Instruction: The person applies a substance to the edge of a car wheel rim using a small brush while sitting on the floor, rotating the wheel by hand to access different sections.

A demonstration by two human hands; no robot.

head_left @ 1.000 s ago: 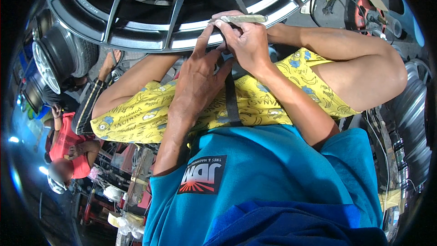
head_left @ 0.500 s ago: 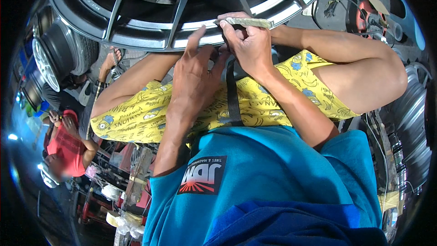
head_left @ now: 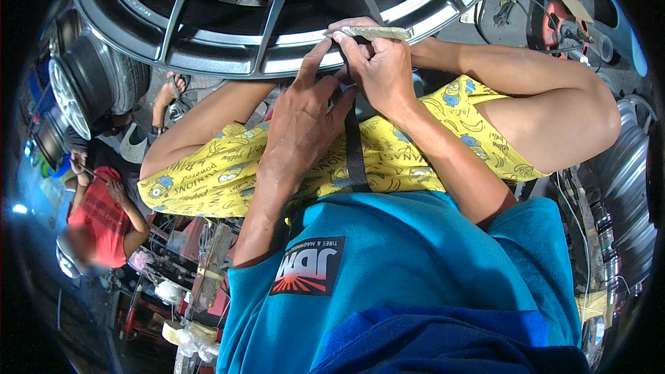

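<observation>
Multi-spoke alloy wheel [head_left: 279, 0], dark grey with bright lip, is set at the top of view, before the seated person's legs; a pale, flat stick-like tool [head_left: 377, 32] is pinched pen-fashion in the right hand [head_left: 384, 73], its tip near the lip; the left hand [head_left: 298, 121] is held with index extended to the lip beside the right fingertips, other fingers partly curled; whether anything is pinched beneath cannot be told.

Judged best: tool steadied against the left index, angle kept low, light short strokes used, bare metal spared from gouging.

Writing: tiny pale lettering is carried on the wheel's inner barrel, too small to be read surely; a dark patch [head_left: 308, 265] with pale inverted letters and red rays is borne on the teal shirt [head_left: 429, 256]; yellow shorts [head_left: 415, 159] are printed with cartoon figures and words.
</observation>
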